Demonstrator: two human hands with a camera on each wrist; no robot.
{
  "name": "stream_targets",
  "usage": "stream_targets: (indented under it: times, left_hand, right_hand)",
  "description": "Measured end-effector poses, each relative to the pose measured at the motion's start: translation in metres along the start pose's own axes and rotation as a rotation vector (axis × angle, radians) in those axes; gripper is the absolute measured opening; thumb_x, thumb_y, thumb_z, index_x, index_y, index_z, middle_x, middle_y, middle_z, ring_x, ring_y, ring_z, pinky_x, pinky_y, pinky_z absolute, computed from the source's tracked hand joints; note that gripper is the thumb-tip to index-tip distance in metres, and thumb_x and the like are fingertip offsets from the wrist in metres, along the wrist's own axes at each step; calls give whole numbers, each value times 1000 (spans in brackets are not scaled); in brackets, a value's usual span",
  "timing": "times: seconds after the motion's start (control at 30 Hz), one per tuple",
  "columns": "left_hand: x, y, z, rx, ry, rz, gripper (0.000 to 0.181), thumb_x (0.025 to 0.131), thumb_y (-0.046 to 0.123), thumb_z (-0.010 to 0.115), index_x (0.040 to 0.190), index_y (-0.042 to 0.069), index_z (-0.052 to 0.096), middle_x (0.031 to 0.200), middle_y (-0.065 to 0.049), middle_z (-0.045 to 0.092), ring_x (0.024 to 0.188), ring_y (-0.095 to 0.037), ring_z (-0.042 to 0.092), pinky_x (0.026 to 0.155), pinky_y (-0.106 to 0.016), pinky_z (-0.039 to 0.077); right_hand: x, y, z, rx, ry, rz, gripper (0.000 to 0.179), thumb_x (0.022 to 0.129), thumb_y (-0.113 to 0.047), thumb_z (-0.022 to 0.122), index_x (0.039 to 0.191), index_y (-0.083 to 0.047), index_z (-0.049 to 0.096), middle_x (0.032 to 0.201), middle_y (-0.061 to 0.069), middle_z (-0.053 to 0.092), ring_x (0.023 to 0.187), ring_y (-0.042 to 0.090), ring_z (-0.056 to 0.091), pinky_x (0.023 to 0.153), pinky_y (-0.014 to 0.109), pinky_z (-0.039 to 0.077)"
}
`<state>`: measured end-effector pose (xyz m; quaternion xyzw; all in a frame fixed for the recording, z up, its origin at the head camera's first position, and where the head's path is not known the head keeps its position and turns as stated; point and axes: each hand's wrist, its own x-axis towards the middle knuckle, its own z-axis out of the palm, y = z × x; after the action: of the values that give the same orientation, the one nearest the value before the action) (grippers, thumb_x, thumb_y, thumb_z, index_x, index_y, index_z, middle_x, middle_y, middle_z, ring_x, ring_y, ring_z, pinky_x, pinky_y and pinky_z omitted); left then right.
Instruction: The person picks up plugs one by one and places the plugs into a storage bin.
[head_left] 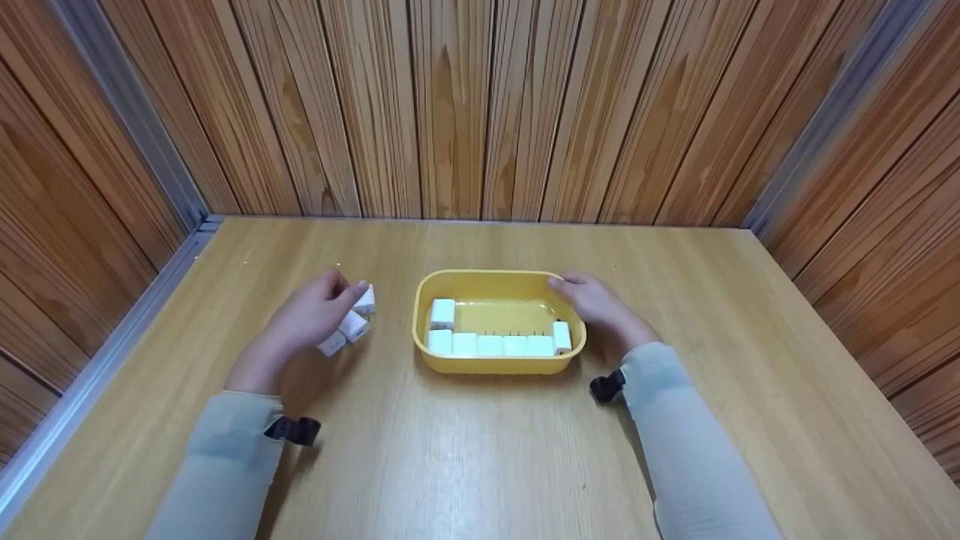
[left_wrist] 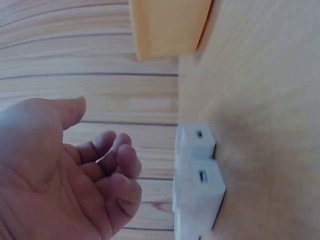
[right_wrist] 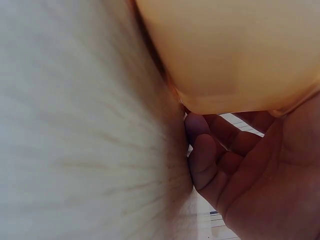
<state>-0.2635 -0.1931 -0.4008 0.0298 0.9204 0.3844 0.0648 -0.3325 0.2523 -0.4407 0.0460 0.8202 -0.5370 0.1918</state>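
Note:
My left hand (head_left: 311,311) hovers just over a small cluster of white charger plugs (head_left: 355,325) on the table, left of a yellow plastic box (head_left: 495,366). In the left wrist view its fingers are loosely bent with nothing between them, and the charger plugs (left_wrist: 201,187) show small dark slots. My right hand (head_left: 600,309) grips the box's right end, thumb over the rim and fingers against the outer wall. Inside the box, several white charger plugs (head_left: 490,345) line the near side, thin dark prongs showing behind them; another (head_left: 442,310) sits at the left end.
The wooden table (head_left: 450,465) is bounded at the back by a wood-panelled wall (head_left: 465,112), with more panelled walls on the left and right. Metal strips (head_left: 127,105) run along the corners. A dark wrist camera (head_left: 294,430) sits on each sleeve.

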Motion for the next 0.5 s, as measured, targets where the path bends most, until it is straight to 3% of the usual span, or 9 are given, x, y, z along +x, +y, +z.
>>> stream_targets:
  times: [0.1,0.27,0.37,0.5]
  left_hand:
    - [0,-4,-5,58,31,-8,55,115,57,52,132,5,57,116,-16,62,102,-31,59,80,-43,50]
    - [6,-10,-2,168,63,29,51,111,42,66,135,-2,60,123,-20,62,109,-36,59,92,-51,51]
    - [7,-12,1,203,50,39,50,107,37,74,137,-1,63,128,-19,61,114,-37,56,98,-54,51]
    - [5,-13,6,250,21,52,48,100,33,84,136,5,68,130,-15,60,119,-36,52,103,-57,49]
  right_hand:
    - [3,0,-1,-47,4,-56,79,115,-53,54,173,-4,33,174,17,41,160,34,39,133,51,25]
    - [8,1,-4,-119,3,-173,62,118,-40,50,161,5,50,151,24,63,139,34,61,124,49,42]
    - [8,1,-4,-98,-12,-154,61,119,-41,49,161,3,51,147,21,66,134,31,64,123,48,43]
    - [6,0,-4,-68,-17,-99,65,118,-47,50,165,-2,47,152,17,62,139,30,60,127,49,39]
